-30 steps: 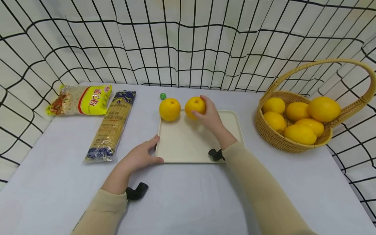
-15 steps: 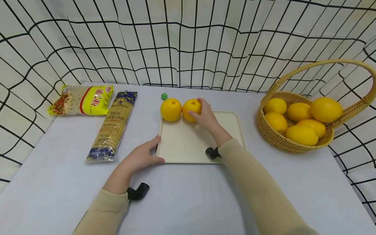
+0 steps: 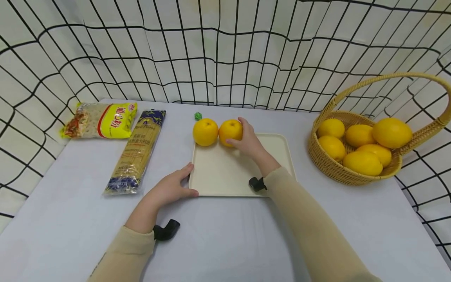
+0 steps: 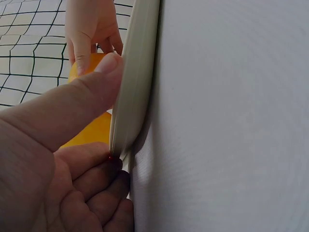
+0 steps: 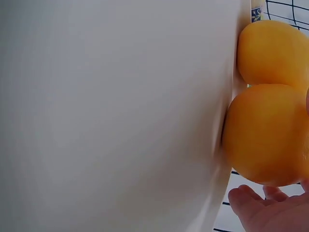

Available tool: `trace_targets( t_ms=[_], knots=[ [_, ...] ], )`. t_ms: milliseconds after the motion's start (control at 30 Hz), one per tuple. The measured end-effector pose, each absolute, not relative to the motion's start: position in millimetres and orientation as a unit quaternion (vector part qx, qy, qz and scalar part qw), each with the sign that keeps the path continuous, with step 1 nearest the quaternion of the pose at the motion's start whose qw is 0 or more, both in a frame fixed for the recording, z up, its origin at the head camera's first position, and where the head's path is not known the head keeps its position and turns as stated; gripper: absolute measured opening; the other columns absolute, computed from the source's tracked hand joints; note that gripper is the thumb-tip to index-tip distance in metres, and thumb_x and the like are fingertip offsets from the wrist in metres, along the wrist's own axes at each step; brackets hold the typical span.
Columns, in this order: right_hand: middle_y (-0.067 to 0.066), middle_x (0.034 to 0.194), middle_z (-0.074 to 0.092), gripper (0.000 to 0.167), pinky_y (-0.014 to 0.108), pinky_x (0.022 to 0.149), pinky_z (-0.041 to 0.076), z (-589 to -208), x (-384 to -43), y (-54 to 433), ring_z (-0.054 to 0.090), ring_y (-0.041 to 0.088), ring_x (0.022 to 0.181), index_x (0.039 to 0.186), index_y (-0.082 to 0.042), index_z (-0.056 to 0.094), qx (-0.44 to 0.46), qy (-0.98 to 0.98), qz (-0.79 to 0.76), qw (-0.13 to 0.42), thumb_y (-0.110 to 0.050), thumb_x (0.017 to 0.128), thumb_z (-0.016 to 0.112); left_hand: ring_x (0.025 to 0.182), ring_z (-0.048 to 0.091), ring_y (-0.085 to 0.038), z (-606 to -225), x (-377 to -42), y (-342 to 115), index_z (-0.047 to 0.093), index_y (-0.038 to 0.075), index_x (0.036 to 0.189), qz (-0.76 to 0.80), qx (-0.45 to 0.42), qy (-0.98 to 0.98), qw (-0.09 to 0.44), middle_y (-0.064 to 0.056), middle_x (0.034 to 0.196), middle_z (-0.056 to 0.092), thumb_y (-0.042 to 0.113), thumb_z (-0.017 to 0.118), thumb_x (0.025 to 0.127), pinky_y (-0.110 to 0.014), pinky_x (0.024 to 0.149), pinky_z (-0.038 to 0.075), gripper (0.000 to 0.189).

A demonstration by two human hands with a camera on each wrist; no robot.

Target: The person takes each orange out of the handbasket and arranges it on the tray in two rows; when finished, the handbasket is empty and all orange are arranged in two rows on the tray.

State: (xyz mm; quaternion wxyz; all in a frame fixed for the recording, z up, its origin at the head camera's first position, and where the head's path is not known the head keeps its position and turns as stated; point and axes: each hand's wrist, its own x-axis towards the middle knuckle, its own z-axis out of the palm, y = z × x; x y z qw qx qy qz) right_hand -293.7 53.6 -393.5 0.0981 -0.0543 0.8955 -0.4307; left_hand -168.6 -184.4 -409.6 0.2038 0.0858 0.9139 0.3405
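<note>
Head view: the right hand (image 3: 250, 141) curls thumb and fingers about the right orange (image 3: 228, 131), which sits at the far side of the tray (image 3: 225, 172) and touches the left orange (image 3: 205, 132) at the tray's far left corner; the left hand (image 3: 170, 188) spreads thumb from fingers around its near left corner, holding it; the step in hand looks like settling one orange against the other, and the next move seems to call for an even release so neither rolls; left of the tray, the blue-ended packet (image 3: 136, 152) shows "Pasta" above Chinese characters; farther left of the tray, the yellow packet (image 3: 100, 120) appears to read 通心粉. Left wrist view: the thumb lies on the tray's rim, the other fingers bent below it. Right wrist view: fingertips lie close about the right orange; how firmly, I cannot tell.
</note>
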Motion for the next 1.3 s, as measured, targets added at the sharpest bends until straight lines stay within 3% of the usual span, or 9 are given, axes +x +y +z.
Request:
trace_targets(
  t_ms=[233, 333, 467, 567, 633, 833, 1033, 1300],
  knots=[
    [0.006, 0.152, 0.013, 0.093, 0.045, 0.113, 0.021, -384, -283, 82, 0.020, 0.025, 0.139, 0.147, -0.023, 0.007, -0.063, 0.910, -0.406, 0.049, -0.040, 0.079, 0.067, 0.139, 0.014, -0.032, -413, -171, -182, 0.017, 0.008, 0.145, 0.335, 0.084, 0.915, 0.210, -0.007, 0.153, 0.014, 0.037, 0.073, 0.074, -0.050, 0.113, 0.015, 0.095],
    [0.005, 0.153, 0.013, 0.090, 0.046, 0.113, 0.021, -370, -271, 110, 0.020, 0.026, 0.138, 0.147, -0.022, 0.009, -0.080, 0.915, -0.395, -0.011, -0.043, 0.080, 0.065, 0.139, 0.014, -0.033, -413, -171, -182, 0.016, 0.010, 0.146, 0.331, 0.080, 0.916, 0.212, -0.007, 0.153, 0.013, 0.038, 0.072, 0.074, -0.051, 0.112, 0.015, 0.096],
    [0.009, 0.149, 0.022, 0.081, 0.043, 0.113, 0.021, -350, -251, 170, 0.023, 0.026, 0.136, 0.144, -0.014, 0.019, -0.088, 0.915, -0.364, -0.150, -0.037, 0.082, 0.065, 0.139, 0.013, -0.034, -411, -172, -181, 0.015, 0.010, 0.146, 0.326, 0.082, 0.917, 0.214, -0.008, 0.153, 0.012, 0.039, 0.072, 0.074, -0.052, 0.112, 0.014, 0.096],
    [0.011, 0.146, 0.026, 0.073, 0.037, 0.114, 0.019, -339, -237, 222, 0.024, 0.023, 0.135, 0.141, -0.010, 0.026, -0.050, 0.905, -0.346, -0.241, -0.028, 0.083, 0.065, 0.139, 0.013, -0.035, -411, -173, -181, 0.015, 0.009, 0.146, 0.323, 0.086, 0.918, 0.212, -0.009, 0.153, 0.012, 0.041, 0.071, 0.074, -0.052, 0.112, 0.014, 0.096],
    [0.008, 0.147, 0.023, 0.070, 0.035, 0.115, 0.018, -334, -228, 255, 0.022, 0.020, 0.135, 0.142, -0.012, 0.025, -0.004, 0.904, -0.335, -0.265, -0.031, 0.085, 0.062, 0.139, 0.013, -0.036, -410, -173, -180, 0.014, 0.009, 0.146, 0.323, 0.089, 0.918, 0.211, -0.010, 0.153, 0.012, 0.043, 0.070, 0.074, -0.053, 0.111, 0.014, 0.097],
    [0.002, 0.149, 0.017, 0.070, 0.035, 0.115, 0.015, -334, -214, 323, 0.017, 0.017, 0.136, 0.143, -0.019, 0.020, 0.113, 0.902, -0.321, -0.265, -0.041, 0.086, 0.055, 0.138, 0.012, -0.039, -411, -172, -180, 0.014, 0.007, 0.146, 0.324, 0.088, 0.917, 0.214, -0.014, 0.152, 0.011, 0.042, 0.070, 0.074, -0.055, 0.111, 0.013, 0.098],
    [0.004, 0.149, 0.014, 0.072, 0.040, 0.115, 0.015, -343, -216, 351, 0.015, 0.022, 0.137, 0.143, -0.017, 0.020, 0.148, 0.910, -0.291, -0.255, -0.045, 0.086, 0.053, 0.138, 0.011, -0.039, -413, -172, -181, 0.014, 0.006, 0.145, 0.331, 0.088, 0.914, 0.216, -0.014, 0.152, 0.011, 0.044, 0.070, 0.074, -0.055, 0.111, 0.013, 0.099],
    [0.008, 0.153, -0.004, 0.080, 0.053, 0.113, 0.010, -347, -225, 377, -0.002, 0.033, 0.140, 0.147, -0.015, 0.007, 0.176, 0.931, -0.259, -0.185, -0.048, 0.087, 0.049, 0.138, 0.012, -0.038, -412, -172, -181, 0.014, 0.007, 0.146, 0.331, 0.087, 0.915, 0.214, -0.013, 0.152, 0.012, 0.044, 0.070, 0.074, -0.055, 0.111, 0.013, 0.098]
  ],
)
